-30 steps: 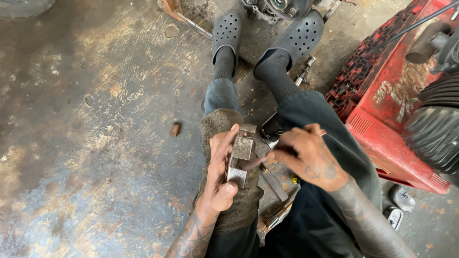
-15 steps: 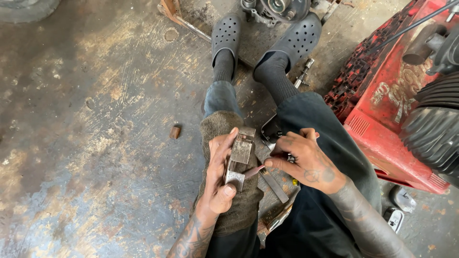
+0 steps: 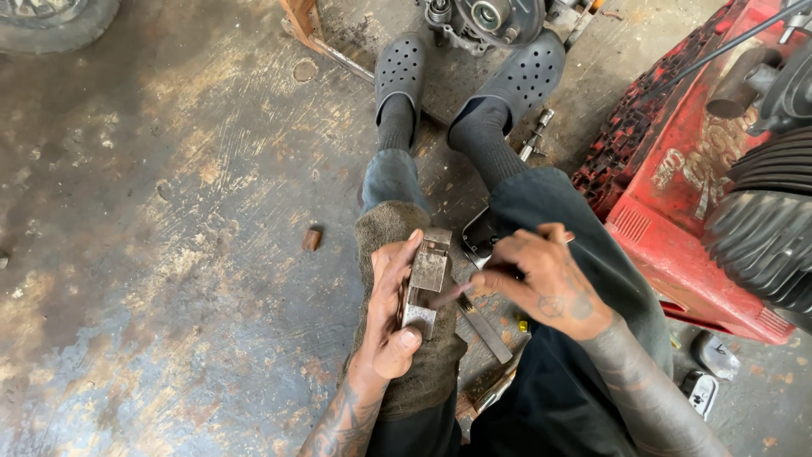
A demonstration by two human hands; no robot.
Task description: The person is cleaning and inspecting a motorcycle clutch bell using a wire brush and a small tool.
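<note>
The person is sitting on the concrete floor (image 3: 169, 211) with legs stretched toward the top of the frame, feet in grey perforated clogs (image 3: 401, 71). Just below the middle of the frame the left hand (image 3: 391, 317) is gripping a small rectangular metal part (image 3: 425, 283), fingers curled closed around its left edge and the thumb pressing on its lower end, so the piece is standing lengthwise above a brownish rag (image 3: 406, 355) draped over the left thigh. The right hand (image 3: 545, 283) is sitting just to the right of it, fingers bunched together and pinching something thin whose tip is touching the right side of the metal part; what that thin thing is I cannot tell, as it is blurred. Under the right hand, between the legs, a flat metal file (image 3: 484, 326) is lying slantwise.

At the right edge a red machine body (image 3: 677, 220) with a black finned cylinder (image 3: 765, 245) is standing close against the right leg. An engine casing (image 3: 486, 19) is resting at the top centre, touching the clogs. A small brown cylinder (image 3: 312, 239) is lying alone on the floor, left of the left knee.
</note>
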